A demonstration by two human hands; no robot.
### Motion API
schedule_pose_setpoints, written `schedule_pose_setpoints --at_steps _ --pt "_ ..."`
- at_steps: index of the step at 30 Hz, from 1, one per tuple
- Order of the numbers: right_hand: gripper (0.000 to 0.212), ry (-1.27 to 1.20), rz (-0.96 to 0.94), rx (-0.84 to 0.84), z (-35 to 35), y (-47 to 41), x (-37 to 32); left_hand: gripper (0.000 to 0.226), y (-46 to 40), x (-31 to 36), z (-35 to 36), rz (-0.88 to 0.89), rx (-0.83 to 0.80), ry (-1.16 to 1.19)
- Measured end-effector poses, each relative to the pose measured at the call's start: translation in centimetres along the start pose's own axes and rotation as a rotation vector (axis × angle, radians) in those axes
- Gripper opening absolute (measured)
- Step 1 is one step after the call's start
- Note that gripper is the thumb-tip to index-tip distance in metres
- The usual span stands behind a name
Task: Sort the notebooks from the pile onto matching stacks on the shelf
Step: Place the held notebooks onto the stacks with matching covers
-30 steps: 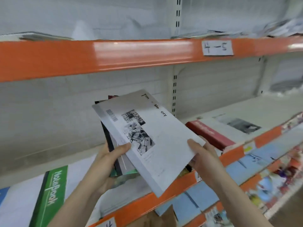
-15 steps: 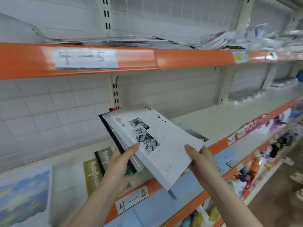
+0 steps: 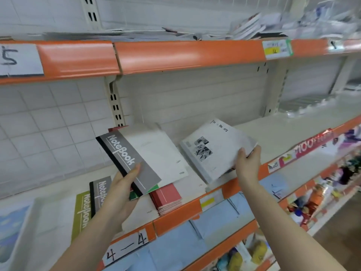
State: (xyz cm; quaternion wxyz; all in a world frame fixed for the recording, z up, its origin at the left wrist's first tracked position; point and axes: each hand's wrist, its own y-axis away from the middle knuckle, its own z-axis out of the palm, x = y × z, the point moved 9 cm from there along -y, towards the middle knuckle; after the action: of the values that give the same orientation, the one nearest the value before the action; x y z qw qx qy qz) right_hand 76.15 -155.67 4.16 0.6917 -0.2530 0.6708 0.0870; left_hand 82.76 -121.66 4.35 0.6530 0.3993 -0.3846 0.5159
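A cream metal shelf [image 3: 283, 132] with an orange front lip carries several notebook stacks, its lip bearing a handwritten "4—4" label [image 3: 127, 246] and a small yellow tag [image 3: 207, 202]. Lying flat on it from the left are a sky-print notebook [image 3: 11, 227], an olive-green "Notebook" [image 3: 82, 216] and a grey "Notebook" stack [image 3: 99, 192] just beside it, then a stack of red notebooks [image 3: 168, 198] and white-covered ones [image 3: 192, 184]. Farther right, clear-wrapped packs [image 3: 304, 104] sit against the back panel.
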Motion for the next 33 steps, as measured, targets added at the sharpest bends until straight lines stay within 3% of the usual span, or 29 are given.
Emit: schedule_pose_setpoints --at_steps 6,9,12,14,18,20,23,25,28,33 --pt "0.017 0.164 0.091 -0.109 1.6 -2.4 3.6 0.016 -0.8 0.2 -0.5 0.045 0.036 -0.052" --pt "0.013 0.312 0.073 -0.241 2.3 -2.5 4.7 0.017 -1.2 -0.3 -0.6 0.042 0.047 -0.062" --pt "0.022 0.447 0.046 -0.319 3.0 -2.2 5.4 0.015 -1.7 -0.6 -0.4 0.045 0.056 -0.06" --pt "0.029 0.509 0.029 -0.301 2.9 -2.3 5.4 0.015 -1.9 -0.6 0.0 0.044 0.052 -0.056" --pt "0.063 0.828 -0.118 -0.173 1.4 -2.8 3.8 0.015 -2.1 -0.8 0.5 0.038 0.041 -0.052" --pt "0.054 0.83 -0.274 -0.261 3.1 -2.1 2.6 0.016 -2.0 -0.9 0.5 0.036 0.038 -0.051" --pt "0.041 0.777 -0.462 -0.587 7.7 0.8 2.3 0.019 -1.8 -1.0 0.1 0.034 0.041 -0.045" --pt "0.043 0.855 -0.556 -0.733 10.0 2.8 3.6 0.02 -1.6 -1.1 -0.3 0.025 0.044 -0.049" --pt "0.05 0.978 -0.567 -0.758 10.7 3.6 5.6 0.021 -1.2 -1.0 -1.2 0.027 0.05 -0.055" --pt "0.05 0.978 -0.556 -0.727 10.1 3.4 6.0 0.02 -0.3 -1.0 -2.4 0.025 0.059 -0.02"
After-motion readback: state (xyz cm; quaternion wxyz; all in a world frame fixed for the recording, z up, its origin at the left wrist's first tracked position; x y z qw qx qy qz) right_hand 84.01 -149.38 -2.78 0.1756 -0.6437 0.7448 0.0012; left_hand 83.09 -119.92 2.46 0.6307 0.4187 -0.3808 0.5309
